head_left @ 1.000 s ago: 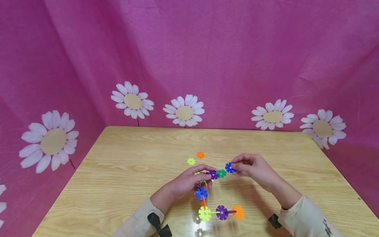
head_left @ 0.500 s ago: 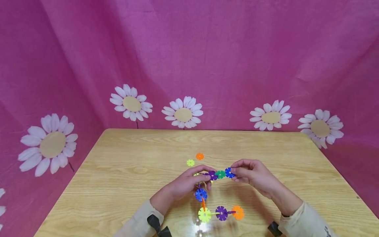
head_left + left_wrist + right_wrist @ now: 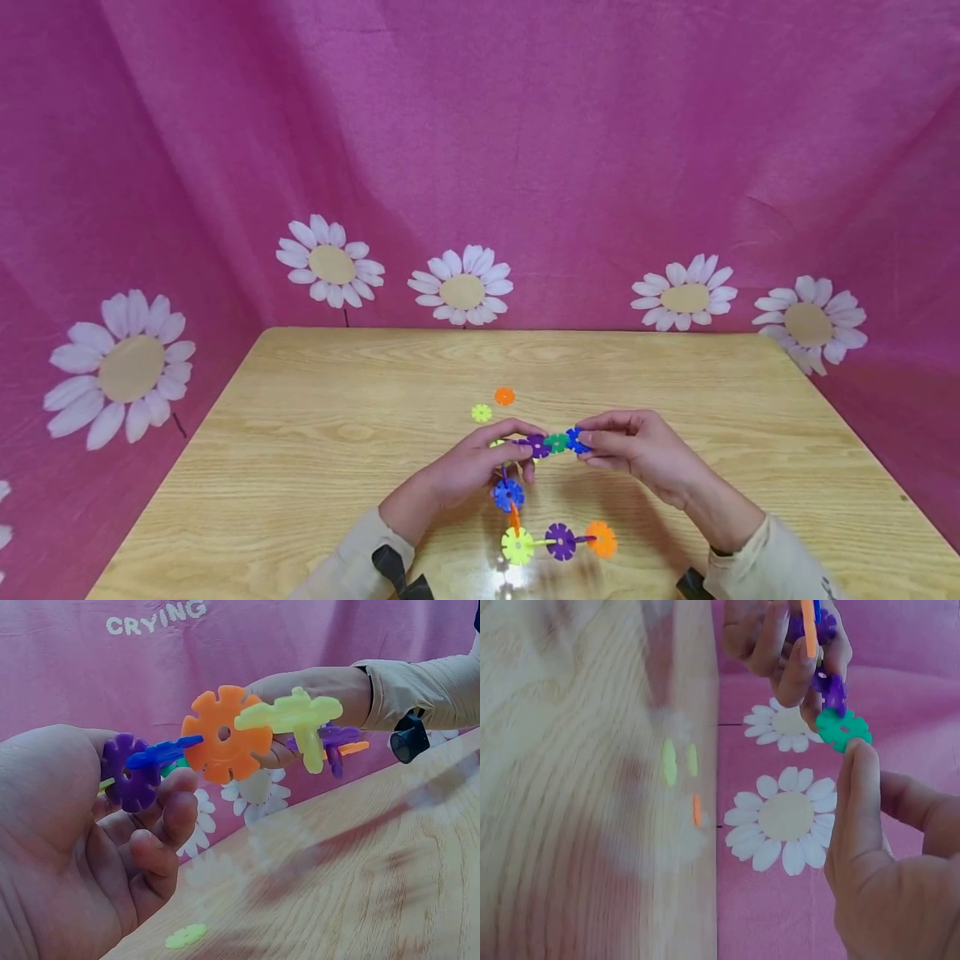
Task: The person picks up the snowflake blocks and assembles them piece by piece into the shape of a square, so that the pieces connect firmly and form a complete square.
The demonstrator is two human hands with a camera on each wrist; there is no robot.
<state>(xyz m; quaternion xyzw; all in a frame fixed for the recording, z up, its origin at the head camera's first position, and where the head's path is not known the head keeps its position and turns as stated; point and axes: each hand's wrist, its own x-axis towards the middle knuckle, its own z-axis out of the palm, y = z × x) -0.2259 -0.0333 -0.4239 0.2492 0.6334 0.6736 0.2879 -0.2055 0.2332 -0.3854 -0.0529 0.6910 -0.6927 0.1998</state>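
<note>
A chain of notched plastic flower discs hangs between both hands above the table. My left hand (image 3: 465, 471) holds it by a purple disc (image 3: 537, 447), thumb in front. Joined to that is a green disc (image 3: 557, 442). My right hand (image 3: 660, 458) pinches a blue disc (image 3: 576, 440), whose edge meets the green one. From the left hand the chain drops through another blue disc (image 3: 508, 496) to a yellow-green disc (image 3: 517, 547), then runs right to an orange disc (image 3: 602, 540). In the right wrist view, fingers cover the pinched disc beside the green disc (image 3: 844, 729).
A loose orange disc (image 3: 505, 397) and a yellow-green disc (image 3: 482, 412) lie on the wooden table (image 3: 337, 417) beyond the left hand. Another yellow-green disc (image 3: 670, 761) lies near them. A pink curtain (image 3: 570, 167) with printed daisies stands behind the table.
My right hand has moved left, bringing the blue disc from a gap away up against the green disc's edge. The left hand keeps its hold on the chain.
</note>
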